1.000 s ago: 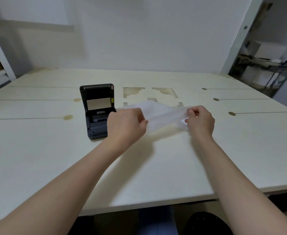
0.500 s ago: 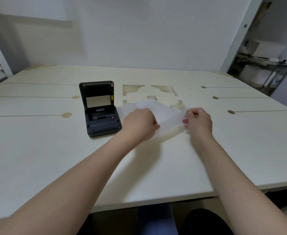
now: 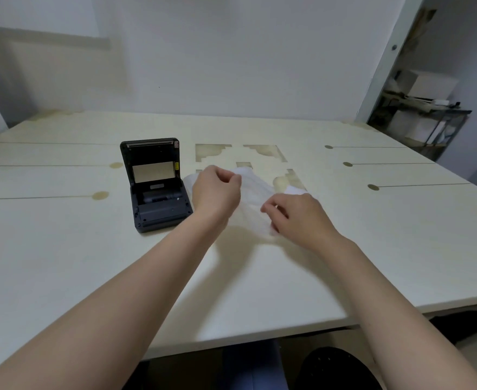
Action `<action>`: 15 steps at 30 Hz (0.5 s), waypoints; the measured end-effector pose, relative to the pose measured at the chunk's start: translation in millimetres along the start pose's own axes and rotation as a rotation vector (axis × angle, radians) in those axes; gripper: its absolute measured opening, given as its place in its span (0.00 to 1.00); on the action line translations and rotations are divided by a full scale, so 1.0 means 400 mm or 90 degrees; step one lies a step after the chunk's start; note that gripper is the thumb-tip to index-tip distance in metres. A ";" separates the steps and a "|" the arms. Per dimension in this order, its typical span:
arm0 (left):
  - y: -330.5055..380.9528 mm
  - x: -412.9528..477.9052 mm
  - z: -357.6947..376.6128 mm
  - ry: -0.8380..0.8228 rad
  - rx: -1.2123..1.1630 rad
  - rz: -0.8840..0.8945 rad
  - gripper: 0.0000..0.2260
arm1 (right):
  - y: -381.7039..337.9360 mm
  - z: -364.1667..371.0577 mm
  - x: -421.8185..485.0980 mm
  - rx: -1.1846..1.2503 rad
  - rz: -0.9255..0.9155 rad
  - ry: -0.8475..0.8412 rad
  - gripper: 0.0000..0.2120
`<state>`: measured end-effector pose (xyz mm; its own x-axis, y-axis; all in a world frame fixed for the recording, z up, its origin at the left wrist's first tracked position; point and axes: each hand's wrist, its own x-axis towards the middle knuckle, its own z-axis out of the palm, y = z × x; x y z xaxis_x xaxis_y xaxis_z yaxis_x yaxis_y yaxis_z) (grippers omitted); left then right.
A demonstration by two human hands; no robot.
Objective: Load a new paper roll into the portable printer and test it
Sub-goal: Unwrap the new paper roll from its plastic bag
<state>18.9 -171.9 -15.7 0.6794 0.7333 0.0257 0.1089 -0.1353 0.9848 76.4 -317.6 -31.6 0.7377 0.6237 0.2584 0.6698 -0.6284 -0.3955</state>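
Note:
A dark grey portable printer [image 3: 158, 192] stands on the cream table [image 3: 91, 263] with its lid raised upright and its paper bay open. Just right of it, both hands hold a thin white translucent wrapper [image 3: 255, 201], crumpled between them above the tabletop. My left hand [image 3: 217, 190] pinches the wrapper's upper left part, close beside the printer. My right hand [image 3: 296, 215] grips its lower right part. No paper roll shows; whether one lies inside the wrapper is hidden.
The tabletop carries thin grooves, round brown marks [image 3: 100, 195] and stepped cut-out patches [image 3: 265, 152] behind the hands. A metal shelf with white boxes [image 3: 420, 116] stands at the far right. The table's front edge [image 3: 260, 333] runs near my knees.
The hands have drawn closer together, bunching the stretched wrapper. My left hand rose and shifted right, away from the printer; my right hand moved down and toward me.

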 end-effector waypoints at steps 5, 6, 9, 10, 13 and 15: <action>0.015 -0.003 0.021 -0.106 0.020 0.057 0.09 | -0.024 0.008 0.033 -0.054 -0.004 0.105 0.14; 0.017 0.009 0.019 -0.113 0.027 0.061 0.10 | -0.020 0.007 0.042 -0.058 0.009 0.125 0.14; 0.005 0.092 0.010 -0.043 0.168 0.115 0.13 | -0.001 0.015 0.051 -0.101 0.038 0.130 0.14; -0.005 0.123 0.011 -0.041 0.263 0.108 0.16 | 0.003 0.019 0.051 -0.103 0.038 0.132 0.17; -0.036 0.200 0.028 -0.086 0.516 -0.006 0.24 | 0.015 0.039 0.051 -0.101 -0.005 0.152 0.26; -0.053 0.221 0.040 -0.114 0.569 -0.067 0.27 | 0.023 0.049 0.052 -0.100 -0.002 0.135 0.32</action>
<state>88.2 -114.9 -37.0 0.7279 0.6675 -0.1571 0.6471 -0.5929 0.4793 96.4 -301.3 -47.2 0.7255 0.5252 0.4448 0.6649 -0.7015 -0.2563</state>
